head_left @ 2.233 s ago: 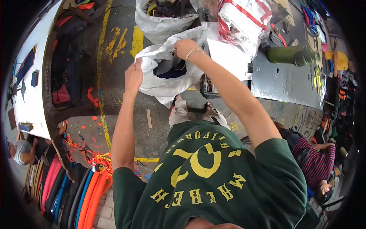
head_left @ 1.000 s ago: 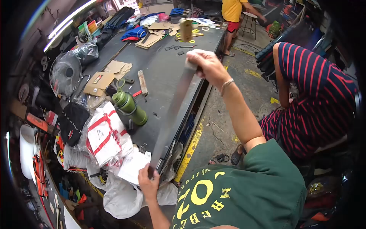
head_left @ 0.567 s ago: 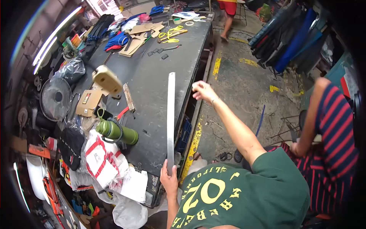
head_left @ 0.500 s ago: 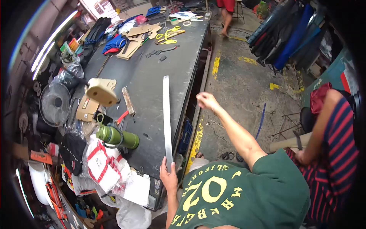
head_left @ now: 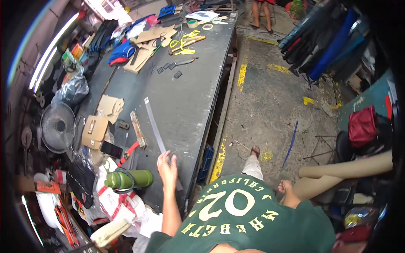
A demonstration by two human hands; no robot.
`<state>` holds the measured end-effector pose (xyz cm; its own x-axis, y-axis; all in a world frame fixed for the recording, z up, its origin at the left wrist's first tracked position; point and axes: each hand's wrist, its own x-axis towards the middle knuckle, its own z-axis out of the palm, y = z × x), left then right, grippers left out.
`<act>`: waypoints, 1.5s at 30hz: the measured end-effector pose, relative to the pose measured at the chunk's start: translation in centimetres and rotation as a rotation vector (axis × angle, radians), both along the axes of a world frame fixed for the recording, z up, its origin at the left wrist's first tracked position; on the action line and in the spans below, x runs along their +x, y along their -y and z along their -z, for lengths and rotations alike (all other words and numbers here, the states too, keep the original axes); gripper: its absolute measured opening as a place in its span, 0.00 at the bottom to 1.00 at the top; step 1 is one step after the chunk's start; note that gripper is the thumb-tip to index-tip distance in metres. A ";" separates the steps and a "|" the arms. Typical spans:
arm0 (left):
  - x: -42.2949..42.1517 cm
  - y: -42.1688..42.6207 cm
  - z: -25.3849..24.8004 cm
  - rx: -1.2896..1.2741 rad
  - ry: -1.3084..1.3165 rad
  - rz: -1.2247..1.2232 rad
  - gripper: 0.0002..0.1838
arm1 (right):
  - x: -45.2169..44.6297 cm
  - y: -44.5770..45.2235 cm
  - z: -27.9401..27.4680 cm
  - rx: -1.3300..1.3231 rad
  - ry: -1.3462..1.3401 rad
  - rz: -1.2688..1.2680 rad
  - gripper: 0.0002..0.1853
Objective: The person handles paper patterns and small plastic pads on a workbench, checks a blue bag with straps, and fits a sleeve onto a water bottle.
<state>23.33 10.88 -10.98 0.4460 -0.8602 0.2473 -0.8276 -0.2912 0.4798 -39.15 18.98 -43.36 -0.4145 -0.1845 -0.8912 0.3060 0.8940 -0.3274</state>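
Observation:
A long, flat metal strip (head_left: 154, 126) lies slantwise on the dark worktable (head_left: 185, 92). Over its near part is my left hand (head_left: 167, 168), palm down, fingers apart and not closed around it. The strip's near end shows faintly beyond the wrist. A green bottle (head_left: 137, 178) with a dark loop stands tilted or lies left of this hand. My right hand (head_left: 285, 186) hangs low at my right side above the floor, its fingers loosely curled and nothing visible in them. Rolled beige material (head_left: 346, 165) is close by it.
A phone (head_left: 111, 149), a worn wooden piece (head_left: 138, 130) and a red strap (head_left: 128, 153) lie left of the strip. A fan (head_left: 59, 127) stands at the left. Yellow scissors (head_left: 185, 44) and cardboard lie farther up. A person's legs (head_left: 262, 17) show at the top.
My left hand has let go of the raised strip, which now lies on the table farther left. My right hand has dropped to my side. The person in stripes has left view.

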 end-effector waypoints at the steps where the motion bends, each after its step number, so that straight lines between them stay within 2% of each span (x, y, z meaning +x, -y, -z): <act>1: -0.7 2.5 -1.3 0.075 -0.228 0.054 0.14 | -0.7 0.5 1.1 -0.001 0.058 0.022 0.09; 2: -3.4 5.2 -3.8 0.117 -0.352 0.001 0.12 | -0.5 2.1 1.1 0.022 0.076 -0.034 0.09; 3: -4.6 7.5 -2.7 0.070 -0.368 0.047 0.13 | 0.0 4.0 1.0 0.045 0.095 -0.097 0.08; 5: -8.1 12.0 -1.5 0.139 -0.319 0.200 0.15 | 0.3 9.8 3.7 0.093 0.104 -0.377 0.10; 7: -12.6 15.9 1.0 0.221 -0.376 0.234 0.17 | -2.5 17.0 9.3 -0.210 0.172 -0.906 0.10; 8: -15.2 17.4 1.7 0.288 -0.394 0.258 0.17 | -3.8 19.4 10.5 -0.363 0.222 -1.153 0.10; 10: -19.4 20.2 2.9 0.423 -0.449 0.306 0.20 | -2.1 26.7 5.0 -0.203 0.159 -0.589 0.09; 12: -21.9 22.6 2.9 0.575 -0.537 0.396 0.21 | -4.4 35.9 5.9 -0.450 0.277 -0.645 0.08; 13: -22.4 23.2 3.7 0.650 -0.561 0.440 0.21 | -3.0 40.4 0.0 -0.400 0.171 -0.603 0.08; 14: -22.4 23.6 4.5 0.569 -0.522 0.467 0.20 | -3.4 44.6 -1.3 -0.431 0.193 -0.629 0.08; 15: -22.4 24.3 4.0 0.655 -0.547 0.419 0.20 | -3.5 48.9 -2.0 -0.474 0.197 -0.665 0.07; 17: -21.6 24.7 6.1 0.670 -0.525 0.340 0.19 | -2.2 57.0 -4.8 -0.525 0.121 -0.759 0.09; 19: -20.8 26.0 6.1 0.666 -0.541 0.251 0.18 | 0.7 63.8 -8.1 -0.610 0.115 -0.779 0.12; 21: -20.5 28.4 4.0 0.628 -0.556 0.176 0.16 | 4.8 68.6 -11.1 -0.693 0.159 -0.836 0.13; 24: -19.5 33.0 3.0 0.511 -0.601 0.060 0.12 | 11.7 72.5 -13.6 -0.763 0.243 -0.923 0.11; 27: -17.2 38.5 4.5 0.328 -0.658 0.042 0.11 | 16.0 73.5 -13.8 -0.759 0.280 -1.204 0.10; 29: -15.6 43.6 2.5 0.258 -0.666 0.002 0.10 | 17.1 73.8 -13.4 -0.664 0.298 -1.338 0.10; 30: -14.1 46.0 3.5 0.163 -0.732 -0.010 0.10 | 17.0 73.8 -12.5 -0.618 0.281 -1.397 0.11; 31: -12.5 48.8 4.1 0.131 -0.824 -0.041 0.09 | 16.6 73.5 -12.1 -0.669 0.217 -1.440 0.11; 32: -11.1 51.7 3.4 0.132 -0.799 -0.044 0.09 | 15.0 73.5 -10.4 -0.744 0.063 -1.579 0.11; 33: -9.7 54.8 2.6 0.128 -0.768 -0.044 0.09 | 13.7 73.7 -10.5 -0.629 0.057 -1.612 0.10; 34: -8.2 57.6 2.4 0.100 -0.770 -0.019 0.10 | 12.3 74.1 -9.7 -0.631 0.021 -1.707 0.10; 35: -7.1 60.6 0.9 0.129 -0.672 -0.019 0.10 | 12.4 74.4 -13.3 -0.439 -0.046 -1.682 0.10; 37: -3.6 66.4 2.7 0.053 -0.648 0.093 0.09 | 10.2 75.3 -11.9 -0.286 -0.046 -1.562 0.11; 38: -2.1 69.0 3.6 -0.011 -0.522 0.143 0.09 | 9.2 75.4 -12.3 -0.271 -0.069 -1.534 0.11; 41: 2.5 75.9 4.6 -0.112 -0.201 0.240 0.10 | 11.1 79.7 -13.1 -0.325 -0.114 -1.511 0.12; 43: 4.7 80.0 5.1 -0.070 -0.086 0.177 0.14 | 13.4 82.8 -14.2 -0.390 -0.129 -1.547 0.12; 45: 6.5 83.7 6.3 -0.050 -0.025 0.127 0.18 | 18.1 86.7 -19.1 -0.503 -0.144 -1.672 0.14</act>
<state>29.86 -72.78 -17.25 0.3405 -0.8970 0.2819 -0.8439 -0.1594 0.5122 -21.00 -67.70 -24.28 0.4289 -0.6800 -0.5947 -0.8099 0.0022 -0.5866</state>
